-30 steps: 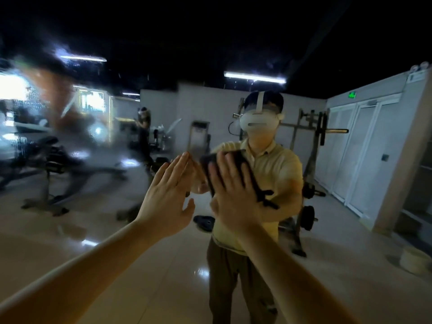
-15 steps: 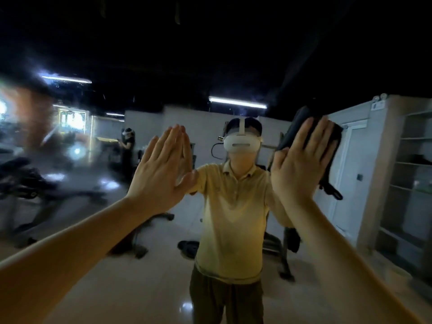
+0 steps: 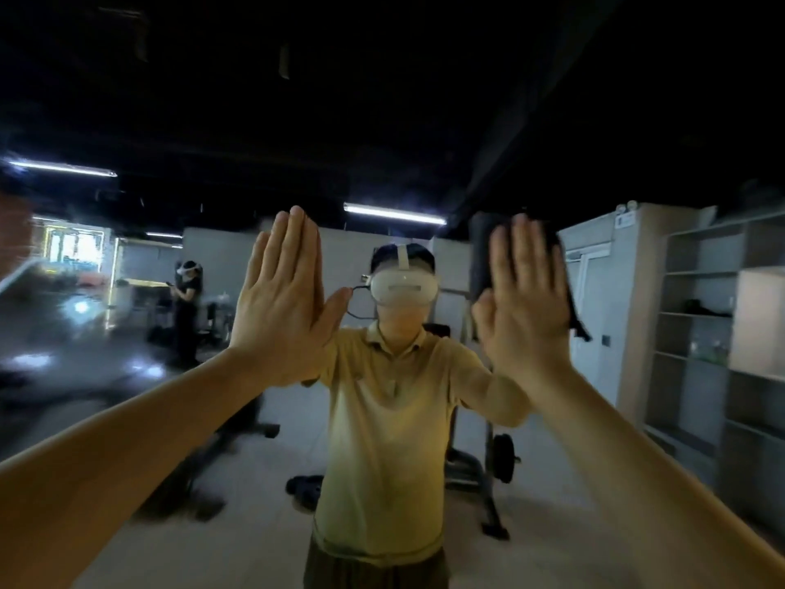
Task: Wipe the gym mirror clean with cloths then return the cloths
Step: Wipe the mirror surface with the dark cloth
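Both straight-fingered: my left hand (image 3: 282, 299) is pressing bare mirror (image 3: 424, 99), my right hand (image 3: 524, 308) pinning the seemingly soft cloth (image 3: 480, 257) under its palm.

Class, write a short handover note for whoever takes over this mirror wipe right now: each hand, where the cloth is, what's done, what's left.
Left hand: open, fingers straight, raised flat at the mirror; no cloth shows under it.
Right hand: open, no curled grip, flat fingers pressing the dark cloth on the glass, one end of it hanging past the palm.
Done: wiping is under way; how much is clean cannot be told.
Left: finish wiping, then return the cloths.
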The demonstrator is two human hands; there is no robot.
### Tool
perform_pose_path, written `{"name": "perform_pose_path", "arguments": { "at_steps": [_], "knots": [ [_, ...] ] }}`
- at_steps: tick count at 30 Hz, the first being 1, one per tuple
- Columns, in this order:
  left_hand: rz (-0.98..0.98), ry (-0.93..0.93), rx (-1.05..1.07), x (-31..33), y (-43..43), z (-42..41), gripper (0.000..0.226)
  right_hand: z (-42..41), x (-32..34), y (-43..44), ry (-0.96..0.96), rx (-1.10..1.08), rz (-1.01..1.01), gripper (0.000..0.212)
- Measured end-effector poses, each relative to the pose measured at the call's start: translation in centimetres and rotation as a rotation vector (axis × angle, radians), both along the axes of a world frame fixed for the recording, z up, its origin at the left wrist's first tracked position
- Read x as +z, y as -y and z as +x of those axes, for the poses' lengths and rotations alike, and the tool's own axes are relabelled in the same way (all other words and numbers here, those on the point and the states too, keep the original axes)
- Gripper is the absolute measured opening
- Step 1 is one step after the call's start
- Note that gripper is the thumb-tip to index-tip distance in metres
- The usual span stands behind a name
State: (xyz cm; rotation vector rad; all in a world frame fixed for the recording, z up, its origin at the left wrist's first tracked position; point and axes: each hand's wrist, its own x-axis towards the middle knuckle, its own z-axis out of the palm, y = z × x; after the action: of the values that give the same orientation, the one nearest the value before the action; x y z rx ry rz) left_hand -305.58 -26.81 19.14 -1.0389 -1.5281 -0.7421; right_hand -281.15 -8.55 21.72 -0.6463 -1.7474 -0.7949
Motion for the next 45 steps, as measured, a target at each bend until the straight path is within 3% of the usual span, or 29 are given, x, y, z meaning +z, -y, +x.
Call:
{"name": "perform_pose_path", "arguments": {
  "at_steps": [4, 7, 11, 13, 15, 22, 27, 31, 34, 37, 39, 42, 45],
  "knots": [
    [0.015, -0.005, 0.020, -0.4, -0.9, -0.2, 0.091, 1.7, 3.9, -1.3, -0.359, -0.055, -0.216, 0.072],
    [-0.001, -0.023, 0.036, -0.4, -0.7, -0.7, 0.092, -3.4, 5.0, 2.2, -0.419, 0.000, -0.181, 0.071],
    [-0.033, -0.072, 0.035, -0.3, -0.1, -1.4, 0.087, -11.1, 3.1, 8.0, -0.051, 0.143, 0.083, 0.069],
    [-0.053, -0.078, 0.039, -0.4, 0.3, -1.7, 0.085, -11.7, 1.6, 8.5, 0.208, 0.188, 0.185, 0.067],
    [-0.062, -0.081, 0.044, -0.4, 0.4, -1.9, 0.086, -9.5, 1.4, 6.6, 0.295, 0.184, 0.239, 0.067],
    [-0.043, -0.017, 0.044, -0.3, -0.3, -0.6, 0.095, 4.0, 3.2, -2.4, -0.241, -0.090, -0.157, 0.071],
    [-0.083, -0.004, 0.074, -0.2, -0.1, -0.3, 0.097, 0.3, 6.0, 0.3, -0.399, -0.093, -0.156, 0.074],
    [-0.175, -0.007, 0.075, 0.6, 1.5, -0.3, 0.093, -8.8, 6.6, 5.5, -0.227, 0.083, 0.032, 0.072],
    [-0.193, 0.016, 0.110, 0.7, 3.9, -0.8, 0.081, -13.9, 3.6, 9.4, 0.157, 0.187, 0.171, 0.072],
    [-0.103, 0.155, 0.092, 0.8, 6.9, -1.6, 0.076, -12.9, 0.4, 9.3, 0.481, 0.173, 0.321, 0.067],
    [-0.127, 0.193, 0.117, 0.8, 8.4, -2.2, 0.079, -9.9, -0.1, 7.5, 0.407, 0.165, 0.301, 0.068],
    [-0.220, 0.279, 0.164, 1.0, 9.8, -3.0, 0.085, -5.4, 1.5, 4.2, 0.071, 0.160, 0.102, 0.068],
    [-0.329, 0.302, 0.194, 1.0, 10.4, -3.4, 0.111, -4.3, 4.0, 3.5, -0.128, 0.102, -0.068, 0.071]
  ]
}}
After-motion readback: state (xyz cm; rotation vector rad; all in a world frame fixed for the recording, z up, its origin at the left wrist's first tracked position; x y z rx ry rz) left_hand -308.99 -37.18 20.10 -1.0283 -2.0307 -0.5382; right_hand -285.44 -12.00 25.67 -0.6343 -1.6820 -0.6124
